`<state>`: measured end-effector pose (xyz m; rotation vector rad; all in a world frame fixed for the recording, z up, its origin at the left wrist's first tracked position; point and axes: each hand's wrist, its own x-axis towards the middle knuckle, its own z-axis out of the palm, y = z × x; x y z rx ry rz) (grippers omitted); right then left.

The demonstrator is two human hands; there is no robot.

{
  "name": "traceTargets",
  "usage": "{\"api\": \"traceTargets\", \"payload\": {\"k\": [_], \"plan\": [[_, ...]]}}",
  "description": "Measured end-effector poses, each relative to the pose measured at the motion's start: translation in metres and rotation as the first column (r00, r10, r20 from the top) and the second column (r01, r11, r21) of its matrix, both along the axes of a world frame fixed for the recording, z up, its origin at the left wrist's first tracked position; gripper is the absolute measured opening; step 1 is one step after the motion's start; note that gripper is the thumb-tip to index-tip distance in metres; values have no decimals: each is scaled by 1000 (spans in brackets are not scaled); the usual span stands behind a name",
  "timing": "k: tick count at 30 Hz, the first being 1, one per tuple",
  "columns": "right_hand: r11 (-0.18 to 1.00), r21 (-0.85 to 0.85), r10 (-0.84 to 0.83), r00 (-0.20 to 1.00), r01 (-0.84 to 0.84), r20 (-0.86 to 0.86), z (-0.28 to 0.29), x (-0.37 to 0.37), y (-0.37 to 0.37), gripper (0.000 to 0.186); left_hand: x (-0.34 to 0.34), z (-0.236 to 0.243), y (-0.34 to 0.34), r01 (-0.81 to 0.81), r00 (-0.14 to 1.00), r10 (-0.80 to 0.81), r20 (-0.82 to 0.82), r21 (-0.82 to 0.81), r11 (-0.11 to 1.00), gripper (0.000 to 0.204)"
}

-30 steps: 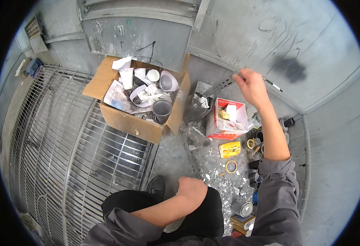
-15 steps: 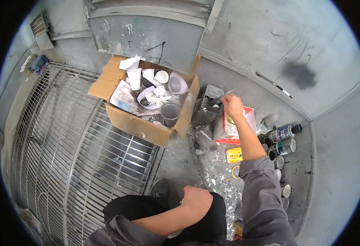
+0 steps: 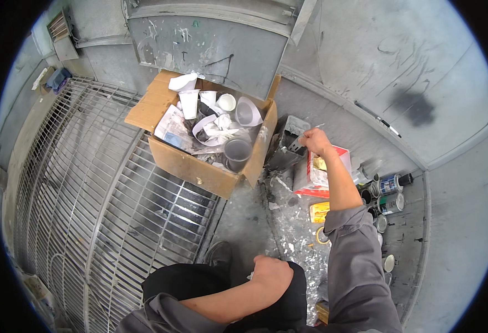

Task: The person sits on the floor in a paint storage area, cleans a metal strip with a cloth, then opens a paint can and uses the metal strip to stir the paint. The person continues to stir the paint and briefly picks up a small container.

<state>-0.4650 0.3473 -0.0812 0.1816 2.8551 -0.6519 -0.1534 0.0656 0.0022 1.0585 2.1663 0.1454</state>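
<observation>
My right hand (image 3: 319,141) is closed on a dark perforated strip (image 3: 295,143), which is tilted down into a grey plastic container (image 3: 283,157). A red-and-white box (image 3: 308,180) with papers in it sits just under that hand and forearm. My left hand (image 3: 272,275) is closed low over my dark-trousered knee, with a small pale bit at its fingers that I cannot make out. Left of the grey container, a cardboard box (image 3: 191,165) holds used cups, crumpled paper and plastic pots.
Metal grating (image 3: 113,216) spans the left. Several cans (image 3: 388,202) stand along the right wall beside a yellow package (image 3: 319,212) and a tape roll (image 3: 322,235) on the paint-spattered floor. A black-and-white stick (image 3: 377,119) rests on the wall ledge.
My right hand has moved down and left, lowering the perforated strip from beside the wall ledge into the grey container. The view has shifted slightly. My left hand stays low and closed.
</observation>
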Motion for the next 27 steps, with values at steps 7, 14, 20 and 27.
{"api": "traceTargets", "payload": {"k": [7, 14, 20, 27], "plan": [[942, -333, -51, 999, 48, 0, 43, 6, 32, 23, 10, -15, 12, -5, 999, 6, -37, 24, 1000, 17], [912, -405, 33, 997, -59, -70, 147, 31, 62, 17, 2, -13, 12, 51, 999, -51, 4, 24, 998, 21], [964, -264, -29, 980, -25, -198, 200, 45, 72, 24, 2, -24, 11, 25, 1000, -25, -7, 12, 1000, 19], [984, 86, 176, 912, -155, -370, 133, 38, 61, 25, 1, -14, 8, 49, 998, -49, -46, 1, 999, 17]]}}
